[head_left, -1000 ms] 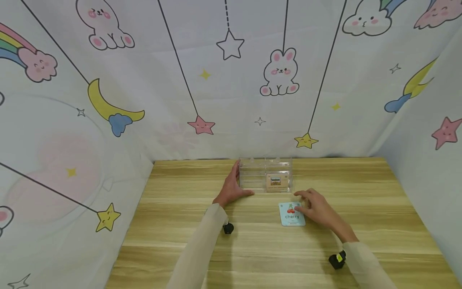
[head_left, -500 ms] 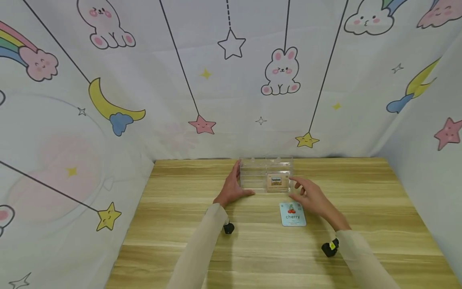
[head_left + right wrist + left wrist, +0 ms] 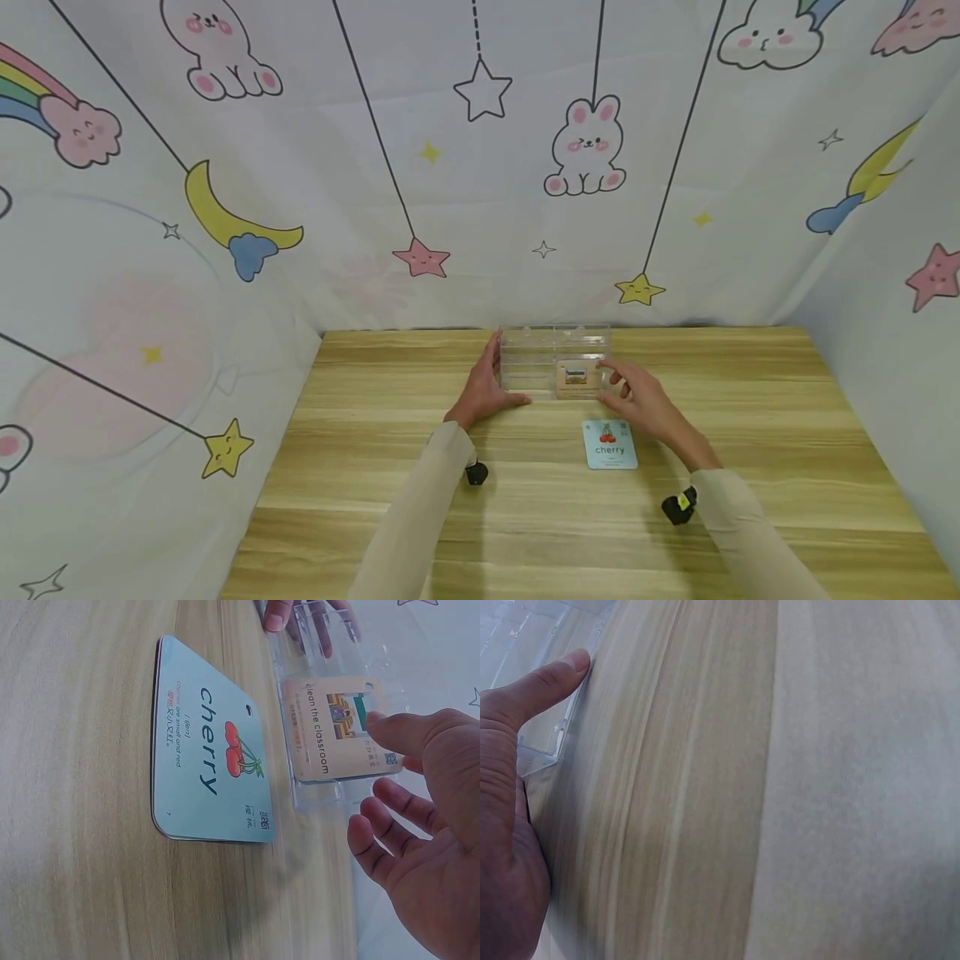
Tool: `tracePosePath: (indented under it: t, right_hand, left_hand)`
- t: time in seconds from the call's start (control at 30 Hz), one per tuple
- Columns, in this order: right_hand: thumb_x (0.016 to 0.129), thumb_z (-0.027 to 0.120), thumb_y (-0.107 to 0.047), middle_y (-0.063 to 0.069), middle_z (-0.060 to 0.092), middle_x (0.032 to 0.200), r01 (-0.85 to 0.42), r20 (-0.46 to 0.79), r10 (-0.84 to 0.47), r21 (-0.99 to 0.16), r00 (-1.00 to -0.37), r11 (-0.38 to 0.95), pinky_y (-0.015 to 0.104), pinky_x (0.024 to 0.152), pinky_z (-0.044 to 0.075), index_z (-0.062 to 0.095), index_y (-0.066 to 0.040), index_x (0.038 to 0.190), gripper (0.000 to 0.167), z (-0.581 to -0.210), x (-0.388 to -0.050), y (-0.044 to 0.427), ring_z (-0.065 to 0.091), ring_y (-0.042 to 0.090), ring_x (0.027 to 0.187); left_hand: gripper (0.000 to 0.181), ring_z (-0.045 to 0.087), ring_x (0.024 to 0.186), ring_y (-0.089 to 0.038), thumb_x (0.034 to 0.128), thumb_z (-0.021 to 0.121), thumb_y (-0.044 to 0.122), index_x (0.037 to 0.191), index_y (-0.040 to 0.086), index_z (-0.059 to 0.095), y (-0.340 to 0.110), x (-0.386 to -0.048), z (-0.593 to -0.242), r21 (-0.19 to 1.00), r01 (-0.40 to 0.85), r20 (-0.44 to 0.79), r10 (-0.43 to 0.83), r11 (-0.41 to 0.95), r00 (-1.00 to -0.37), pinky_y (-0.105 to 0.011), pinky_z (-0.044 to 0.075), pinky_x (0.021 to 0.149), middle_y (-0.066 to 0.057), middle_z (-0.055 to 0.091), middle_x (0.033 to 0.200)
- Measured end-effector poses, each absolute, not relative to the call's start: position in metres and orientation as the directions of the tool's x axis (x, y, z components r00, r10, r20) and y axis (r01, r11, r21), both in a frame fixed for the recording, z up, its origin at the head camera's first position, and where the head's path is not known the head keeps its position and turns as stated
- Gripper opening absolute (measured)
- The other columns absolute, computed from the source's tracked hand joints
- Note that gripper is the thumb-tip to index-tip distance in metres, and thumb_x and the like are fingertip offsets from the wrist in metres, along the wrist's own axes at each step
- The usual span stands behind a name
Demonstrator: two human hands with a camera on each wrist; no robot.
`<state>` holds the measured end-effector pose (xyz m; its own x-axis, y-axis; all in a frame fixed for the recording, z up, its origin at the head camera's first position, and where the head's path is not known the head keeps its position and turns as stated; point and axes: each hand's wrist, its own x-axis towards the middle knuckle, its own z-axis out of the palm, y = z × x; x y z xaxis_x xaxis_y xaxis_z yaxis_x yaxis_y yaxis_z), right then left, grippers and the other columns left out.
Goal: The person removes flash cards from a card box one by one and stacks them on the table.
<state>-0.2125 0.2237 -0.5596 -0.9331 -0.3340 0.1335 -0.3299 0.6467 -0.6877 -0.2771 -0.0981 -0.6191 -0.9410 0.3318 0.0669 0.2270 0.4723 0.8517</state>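
Note:
My left hand (image 3: 483, 396) holds the left end of a clear plastic box (image 3: 527, 364) with compartments, its thumb along the lower front edge. In the left wrist view, the thumb (image 3: 551, 682) lies on the box's rim. A beige "clean the classroom" flashcard (image 3: 304, 742) sits in the box's lower right compartment. At that corner is my right hand (image 3: 648, 404), one fingertip over the card's face in the right wrist view. Its other fingers (image 3: 390, 817) are loosely bent, holding nothing; actual contact is hard to tell. Light-blue "cherry" flashcards (image 3: 610, 454) lie stacked on the table just in front.
The wood-grain table (image 3: 540, 533) carries everything. White fabric (image 3: 480, 200) printed with stars, rabbits and clouds hangs behind it and along both sides. The box stands close to the back edge.
My right hand has moved from beside the cherry flashcards, up and left to the box's right end. The left hand, box and cherry flashcards stay put.

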Motion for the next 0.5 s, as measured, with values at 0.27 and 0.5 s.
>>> tracePosePath:
  t: [0.27,0.5]
  right_hand:
    - [0.095,0.077,-0.011,0.024,0.061,0.124,-0.345,0.182,-0.307,-0.683,-0.934,0.644,0.037,0.072,0.051,0.058,-0.001,0.140,0.050,-0.5603,-0.2108,0.2221,0.056,0.022,0.084]
    - [0.095,0.077,-0.011,0.020,0.063,0.126,-0.364,0.227,-0.290,-0.688,-0.930,0.628,0.039,0.074,0.059,0.062,0.000,0.133,0.042,-0.5614,-0.2120,0.2194,0.063,0.027,0.090]
  left_hand:
    - [0.141,0.027,0.154,-0.022,0.0683,0.101,0.025,0.168,0.024,0.001,-0.0987,-0.2767,-0.6191,0.853,0.248,0.089,0.341,0.459,-0.936,-0.031,0.031,0.122,-0.009,0.018,0.172]
    - [0.141,0.026,0.154,-0.017,0.0692,0.100,0.025,0.168,0.027,0.000,-0.0980,-0.2768,-0.6182,0.856,0.239,0.078,0.341,0.459,-0.937,-0.026,0.030,0.121,-0.005,0.017,0.172]
